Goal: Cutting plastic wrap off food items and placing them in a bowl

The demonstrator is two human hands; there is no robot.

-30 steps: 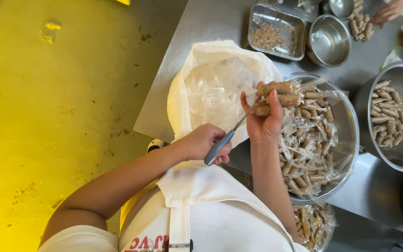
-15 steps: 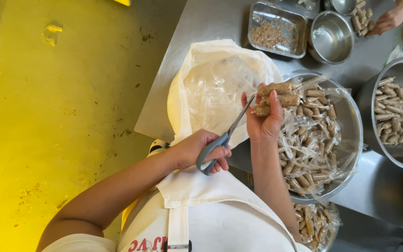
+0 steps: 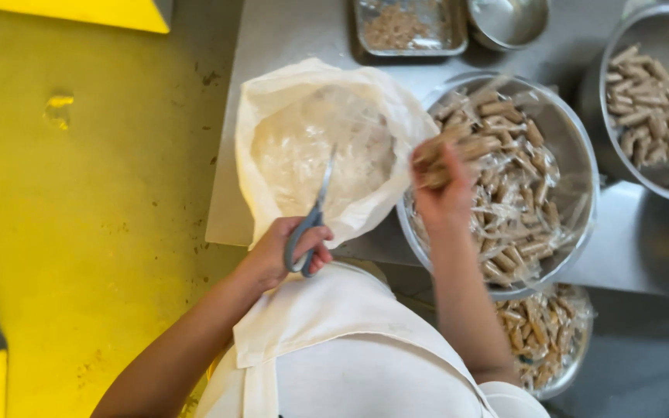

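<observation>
From where I watched, the left hand (image 3: 276,254) sat low at centre frame, fingers curled through the grey handles of the scissors (image 3: 311,220), whose blades pointed up over the white bag (image 3: 272,101) and looked nearly shut. The right hand (image 3: 443,197) was raised at centre right, closed around a wrapped bundle of brown sticks (image 3: 447,151) that was blurred, so I could not tell whether its film was cut. It hung above the near rim of the big steel bowl (image 3: 574,139), which was heaped with more film-wrapped bundles.

Judging by how things lay, the work was partway through. The white bag in the upper middle held a mass of crumpled clear film, and the bowl of bare sticks (image 3: 644,101) at upper right was well filled, so a fair number appeared unwrapped. Much remained: the big bowl was full, and a second bowl of wrapped bundles (image 3: 551,340) waited below the surface (image 3: 296,31) edge at lower right. A tray (image 3: 408,31) of crumbs sat along the top.
</observation>
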